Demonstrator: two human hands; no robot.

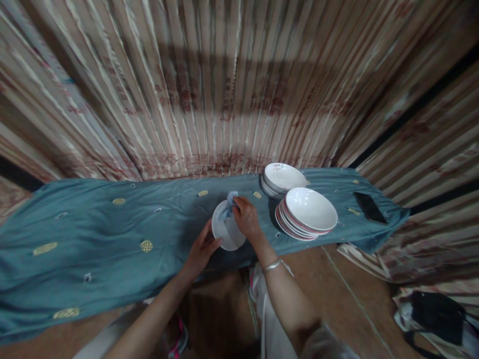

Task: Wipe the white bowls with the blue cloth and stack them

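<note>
A white bowl is tilted up over the front part of the cloth-covered table. My left hand grips its left rim, thumb on the inner side and fingers behind. In my right hand a light blue cloth is pinched and pressed against the inside of the bowl near the upper rim. Part of the cloth sticks up above the rim. To the right stands a stack of white bowls with red rims. Behind it is another stack of white bowls, the top one with a floral print.
A teal tablecloth with yellow pineapple prints covers the long table. A black phone lies near its right end. Pleated curtains hang behind and at the sides. A dark bag rests at the lower right.
</note>
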